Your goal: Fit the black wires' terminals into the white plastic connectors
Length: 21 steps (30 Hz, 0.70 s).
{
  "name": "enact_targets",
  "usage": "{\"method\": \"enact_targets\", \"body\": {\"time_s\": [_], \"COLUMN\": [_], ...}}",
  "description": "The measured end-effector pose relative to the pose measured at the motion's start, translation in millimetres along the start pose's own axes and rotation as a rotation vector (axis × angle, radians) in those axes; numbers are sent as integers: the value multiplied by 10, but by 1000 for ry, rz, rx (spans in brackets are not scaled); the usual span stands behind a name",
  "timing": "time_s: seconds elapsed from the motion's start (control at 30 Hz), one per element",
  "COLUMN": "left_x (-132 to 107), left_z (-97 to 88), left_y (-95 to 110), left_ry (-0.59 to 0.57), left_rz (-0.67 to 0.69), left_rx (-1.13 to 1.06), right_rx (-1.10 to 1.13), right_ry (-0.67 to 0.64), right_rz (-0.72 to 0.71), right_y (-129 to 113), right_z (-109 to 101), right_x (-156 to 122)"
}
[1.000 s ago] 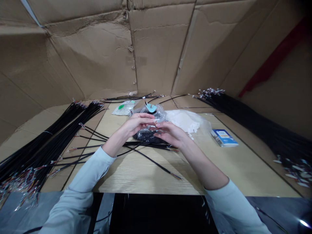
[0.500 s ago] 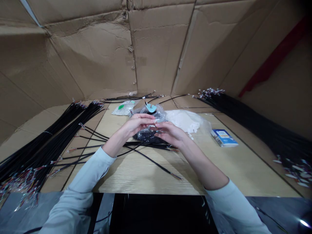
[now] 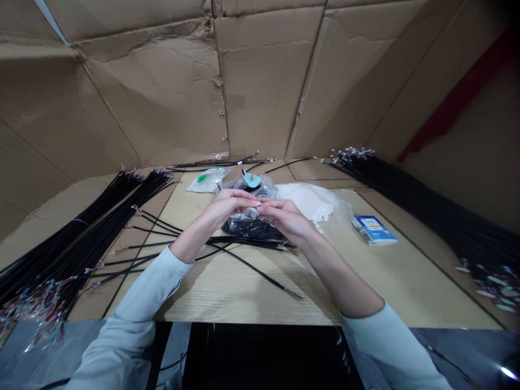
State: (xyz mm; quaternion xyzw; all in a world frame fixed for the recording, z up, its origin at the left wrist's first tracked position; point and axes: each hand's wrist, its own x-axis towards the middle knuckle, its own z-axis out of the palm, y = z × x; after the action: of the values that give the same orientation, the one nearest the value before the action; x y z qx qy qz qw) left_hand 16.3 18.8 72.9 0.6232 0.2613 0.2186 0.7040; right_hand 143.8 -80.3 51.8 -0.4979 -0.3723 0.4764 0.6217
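Observation:
My left hand and my right hand meet fingertip to fingertip above the wooden table. Both pinch the end of a thin black cable and a small white piece between the fingertips, too small to name. The cable trails down toward me across the table. Just behind the hands lies a clear bag with dark parts.
Several loose black cables lie in front of the hands. Large cable bundles run along the left and right. A bag of white parts, a smaller bag and a blue-white box sit behind. Cardboard walls surround the table.
My right hand has risen slightly and closed in on the left, so the fingertips now touch. Everything else stays put.

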Motion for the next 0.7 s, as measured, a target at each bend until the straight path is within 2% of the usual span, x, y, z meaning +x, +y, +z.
{"method": "enact_targets", "body": {"time_s": [0.23,0.53,0.57,0.63,0.7], "left_x": [4,22,-8,-137,-341], "left_z": [5,18,27,54,84], "left_y": [-26,-1,32,119,207], "left_ry": [32,38,47,116,282], "left_rz": [50,54,94,256,514], "left_rx": [41,88,142,306,494], "right_rx": [-115,-119,-114,-103,-95], "right_ry": [-38,-28,-25,0,27], "right_rz": [-90,-81,-85,-97,-106], "right_y": [0,16,16,12,5], "right_z": [-4,-11,-15,-20,-19], "right_x": [1,12,16,19,16]}}
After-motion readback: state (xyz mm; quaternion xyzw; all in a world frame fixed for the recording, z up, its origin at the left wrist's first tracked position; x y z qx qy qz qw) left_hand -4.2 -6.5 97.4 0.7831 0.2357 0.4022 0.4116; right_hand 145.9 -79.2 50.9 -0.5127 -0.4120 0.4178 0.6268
